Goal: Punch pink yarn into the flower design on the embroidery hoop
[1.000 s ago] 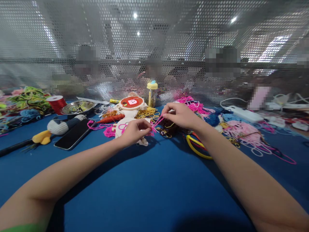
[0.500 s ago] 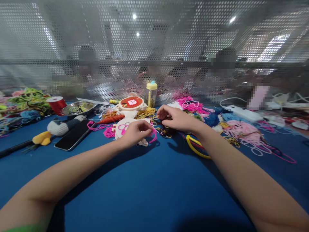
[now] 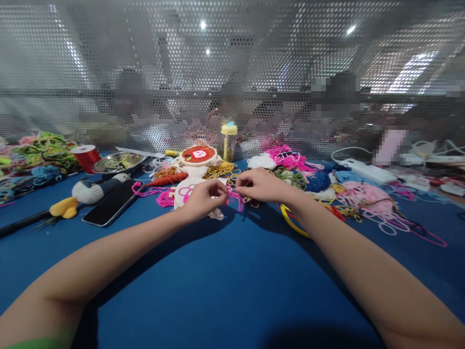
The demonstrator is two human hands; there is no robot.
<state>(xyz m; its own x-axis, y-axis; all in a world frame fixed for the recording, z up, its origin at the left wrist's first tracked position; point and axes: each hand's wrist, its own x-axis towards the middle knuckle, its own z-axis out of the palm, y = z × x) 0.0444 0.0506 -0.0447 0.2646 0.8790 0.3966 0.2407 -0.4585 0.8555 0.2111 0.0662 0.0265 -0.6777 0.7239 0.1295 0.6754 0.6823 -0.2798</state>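
In front of me my left hand (image 3: 206, 198) is closed in a pinch on pink yarn (image 3: 238, 199). My right hand (image 3: 262, 185) faces it a short way to the right, thumb and fingertips also pinched at the same yarn. Whether a needle is in the fingers is too small to tell. Under and behind my left hand lies an embroidery hoop (image 3: 178, 196) of white cloth with pink loops on it, partly hidden by the hand. A ball of pink yarn (image 3: 165, 198) rests at its left.
Behind stands a second hoop (image 3: 198, 155) with a red design, beside a yellow-lidded bottle (image 3: 228, 140). A phone (image 3: 110, 202) and a metal bowl (image 3: 119, 162) lie left. Yellow rings (image 3: 293, 224) and a pink yarn heap (image 3: 363, 196) are right. A perforated metal screen (image 3: 232, 63) rises behind the table.
My right hand has closed its fingers and come slightly down towards the pink yarn, which now spans between both hands. My left hand has barely moved.
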